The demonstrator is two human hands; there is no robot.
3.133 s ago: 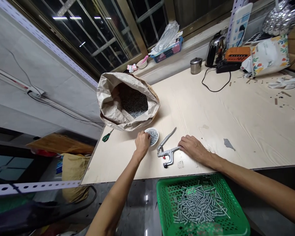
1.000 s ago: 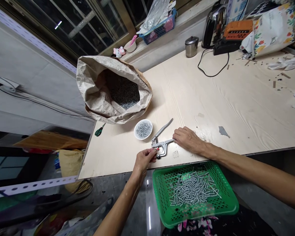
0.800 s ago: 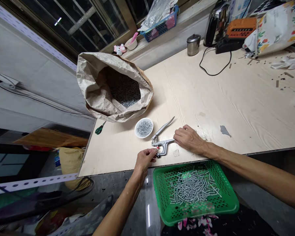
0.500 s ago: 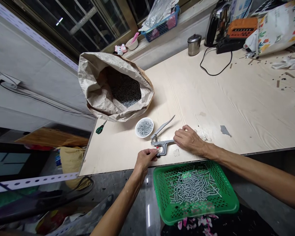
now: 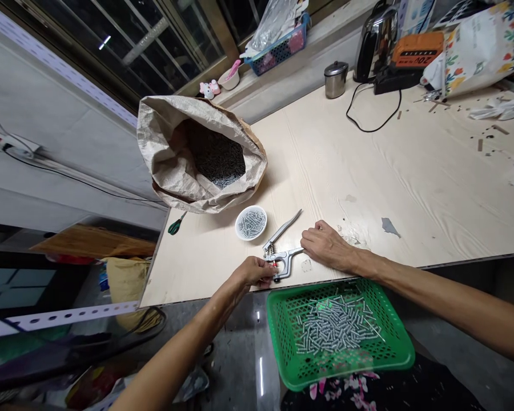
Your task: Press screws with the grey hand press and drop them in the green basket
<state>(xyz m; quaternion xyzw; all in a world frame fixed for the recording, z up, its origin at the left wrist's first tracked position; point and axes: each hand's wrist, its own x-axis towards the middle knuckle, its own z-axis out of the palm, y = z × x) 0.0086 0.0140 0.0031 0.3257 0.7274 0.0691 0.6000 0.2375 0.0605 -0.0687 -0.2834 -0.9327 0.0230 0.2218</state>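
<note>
A metal plier-like press tool [image 5: 282, 246] lies on the pale wooden table [image 5: 368, 171] near its front edge, with its upper handle raised. My right hand [image 5: 325, 245] is closed over the tool's lower handle. Fingers of my left hand [image 5: 253, 272] are pinched at the tool's jaw, on something too small to make out. A small white bowl [image 5: 251, 222] of little metal pieces sits just behind the tool. Below the table edge, a green plastic basket [image 5: 338, 337] holds several small grey cylindrical pieces.
A large open paper sack [image 5: 197, 154] of dark metal parts stands behind the bowl. Green-handled scissors [image 5: 176, 225] lie at the table's left edge. A kettle [image 5: 370, 43], a steel cup [image 5: 336, 80], an orange device with a black cable [image 5: 415, 48] and scattered scraps sit far back right.
My left hand left the white bowl and came to the tool's jaw, where it stays pinched. In the last second it has shifted slightly right. My right hand has stayed on the handle.
</note>
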